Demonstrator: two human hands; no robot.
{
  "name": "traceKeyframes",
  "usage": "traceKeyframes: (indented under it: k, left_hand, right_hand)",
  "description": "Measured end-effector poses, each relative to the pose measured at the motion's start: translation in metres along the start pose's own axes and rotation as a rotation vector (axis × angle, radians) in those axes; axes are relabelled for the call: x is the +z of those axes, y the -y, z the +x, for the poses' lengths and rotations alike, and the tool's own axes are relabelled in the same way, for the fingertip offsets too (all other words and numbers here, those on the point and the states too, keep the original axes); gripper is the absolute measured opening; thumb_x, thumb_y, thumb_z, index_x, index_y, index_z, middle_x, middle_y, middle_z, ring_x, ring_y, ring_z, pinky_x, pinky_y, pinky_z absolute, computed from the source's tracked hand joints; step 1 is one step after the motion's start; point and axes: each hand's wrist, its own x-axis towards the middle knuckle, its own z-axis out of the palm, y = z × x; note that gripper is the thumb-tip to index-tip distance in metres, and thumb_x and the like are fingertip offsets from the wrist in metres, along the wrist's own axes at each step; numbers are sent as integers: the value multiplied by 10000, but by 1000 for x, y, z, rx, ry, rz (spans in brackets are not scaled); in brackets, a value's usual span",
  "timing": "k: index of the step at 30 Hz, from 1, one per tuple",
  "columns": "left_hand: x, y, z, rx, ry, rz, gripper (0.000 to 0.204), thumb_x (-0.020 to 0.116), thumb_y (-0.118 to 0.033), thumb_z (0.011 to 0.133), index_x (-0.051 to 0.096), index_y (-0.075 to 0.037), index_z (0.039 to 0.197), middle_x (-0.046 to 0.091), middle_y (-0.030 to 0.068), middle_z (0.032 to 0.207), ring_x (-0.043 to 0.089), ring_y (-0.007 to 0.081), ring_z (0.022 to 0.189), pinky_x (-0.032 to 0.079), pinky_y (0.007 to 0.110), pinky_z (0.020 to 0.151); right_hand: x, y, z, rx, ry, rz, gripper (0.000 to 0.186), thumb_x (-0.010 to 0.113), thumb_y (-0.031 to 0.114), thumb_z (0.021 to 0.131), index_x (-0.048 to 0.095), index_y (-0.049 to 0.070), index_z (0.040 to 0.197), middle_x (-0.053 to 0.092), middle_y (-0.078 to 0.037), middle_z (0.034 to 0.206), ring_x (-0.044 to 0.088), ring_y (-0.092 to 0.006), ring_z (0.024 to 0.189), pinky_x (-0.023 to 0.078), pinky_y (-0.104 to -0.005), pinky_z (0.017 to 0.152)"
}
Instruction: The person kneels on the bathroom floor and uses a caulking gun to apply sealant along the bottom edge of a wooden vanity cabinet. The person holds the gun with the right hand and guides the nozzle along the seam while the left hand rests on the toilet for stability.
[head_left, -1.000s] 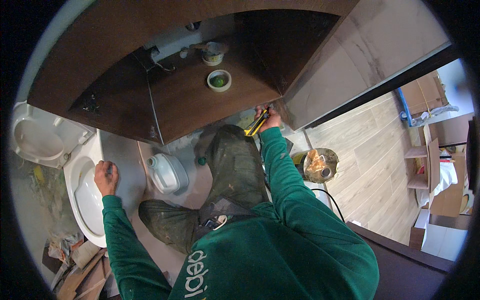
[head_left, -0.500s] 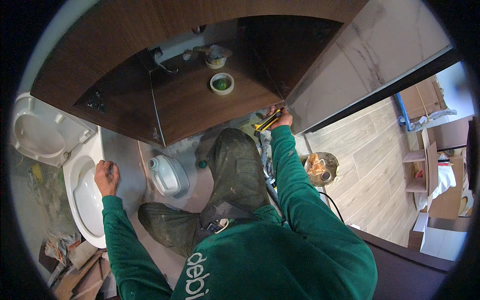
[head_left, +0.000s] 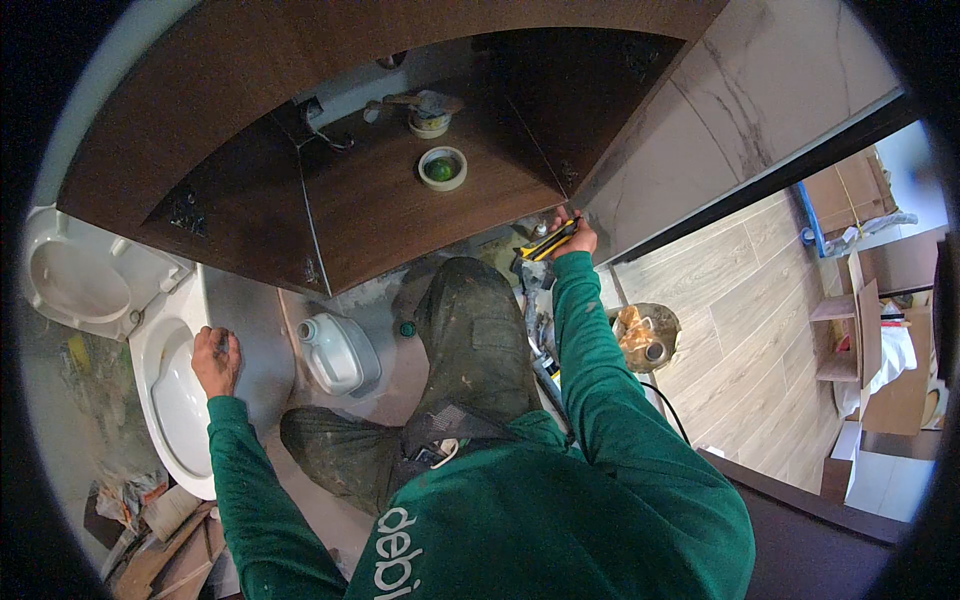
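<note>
In my right hand is a yellow and black utility knife, with its front end pointing left and down. The hand is at the lower right corner of a dark brown cabinet, close to the marble-look wall panel. My left hand lies on the rim of a white toilet bowl, its fingers curled in. What those fingers hold, if anything, is hidden. A roll of tape with something green inside stands on the cabinet floor. Behind it is another roll with a brush-like tool on top.
A white jug stands between the toilet and my knees. Beside my right forearm is a round bucket holding crumpled material. Wood scraps are heaped at lower left. Shelving and cardboard stand on the wood-look floor at right.
My right hand has shifted slightly right with the knife, turning it a little. The left hand stays on the toilet rim. The whole view has moved only slightly.
</note>
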Motion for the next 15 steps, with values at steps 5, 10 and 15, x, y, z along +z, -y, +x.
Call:
traceKeyframes:
  k: [5, 10, 15]
  left_hand:
    - [-3, -1, 0, 14, 16, -5, 90, 655, -119, 793, 635, -42, 836, 545, 111, 807, 573, 308, 787, 471, 407, 701]
    - [-4, -4, 0, -2, 42, 26, 99, 658, -119, 789, 637, -36, 839, 557, 112, 818, 578, 310, 802, 473, 407, 709]
    - [-3, -1, 1, 19, 38, 26, 105, 667, -120, 779, 632, -42, 839, 557, 118, 825, 581, 320, 823, 473, 408, 721]
  right_hand:
    - [3, 8, 10, 22, -1, -19, 237, 314, 281, 1016, 485, 128, 1073, 670, -213, 1023, 594, -253, 672, 498, -369, 580]
    - [-6, 14, 12, 43, 46, -36, 243, 301, 268, 1016, 493, 140, 1092, 667, -220, 1073, 585, -244, 672, 495, -364, 586]
    - [-19, 17, 12, 67, 149, -60, 282, 298, 249, 1009, 507, 150, 1172, 666, -213, 1098, 570, -242, 663, 495, -366, 585]
